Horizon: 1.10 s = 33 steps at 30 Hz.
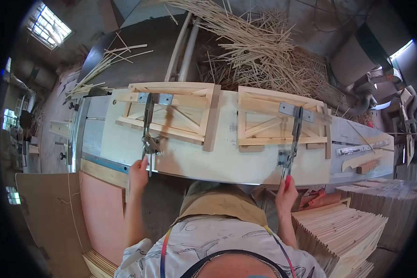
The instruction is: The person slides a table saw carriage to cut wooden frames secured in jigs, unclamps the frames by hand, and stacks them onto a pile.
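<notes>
Wooden frames (pixel 266 140) under metal clamps (pixel 296 127) — hands (pixel 138 175) gripping clamp handles (pixel 288 180) — stick heap (pixel 264 51) beyond.

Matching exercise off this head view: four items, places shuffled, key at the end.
Column 1
1. left hand
2. right hand
3. heap of thin wood strips
4. pinkish board

Column 2
A. beside the brown panel, lower left of the view
B. at the handle end of the right clamp, which reaches over the right wooden frame
C. beyond the far edge of the pale worktop
D. at the handle end of the left clamp, which reaches over the left wooden frame

Right pairs: 1-D, 2-B, 3-C, 4-A
</notes>
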Each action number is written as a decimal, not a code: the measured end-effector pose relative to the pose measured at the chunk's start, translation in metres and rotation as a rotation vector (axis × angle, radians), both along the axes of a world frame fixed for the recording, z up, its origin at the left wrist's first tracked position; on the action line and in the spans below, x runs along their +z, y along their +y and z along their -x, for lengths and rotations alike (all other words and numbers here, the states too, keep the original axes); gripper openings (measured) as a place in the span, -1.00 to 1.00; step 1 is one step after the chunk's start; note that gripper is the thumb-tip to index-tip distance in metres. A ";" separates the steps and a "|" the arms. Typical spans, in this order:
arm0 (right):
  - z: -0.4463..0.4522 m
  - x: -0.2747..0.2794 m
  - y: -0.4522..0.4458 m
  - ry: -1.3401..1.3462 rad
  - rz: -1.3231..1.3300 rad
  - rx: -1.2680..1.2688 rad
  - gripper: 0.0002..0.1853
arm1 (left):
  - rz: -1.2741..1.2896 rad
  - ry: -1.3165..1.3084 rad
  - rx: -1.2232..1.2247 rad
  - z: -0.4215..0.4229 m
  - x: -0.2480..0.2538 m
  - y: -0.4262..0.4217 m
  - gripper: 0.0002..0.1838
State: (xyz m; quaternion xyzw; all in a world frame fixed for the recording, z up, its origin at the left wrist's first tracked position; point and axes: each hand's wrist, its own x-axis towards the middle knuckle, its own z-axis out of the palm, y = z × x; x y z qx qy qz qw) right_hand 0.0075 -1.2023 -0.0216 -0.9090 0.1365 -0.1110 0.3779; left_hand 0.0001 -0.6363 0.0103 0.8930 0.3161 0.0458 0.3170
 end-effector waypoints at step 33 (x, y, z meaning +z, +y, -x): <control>-0.626 0.134 0.052 0.005 0.568 1.227 -0.52 | 0.663 -0.543 1.056 0.039 0.018 -0.324 -0.47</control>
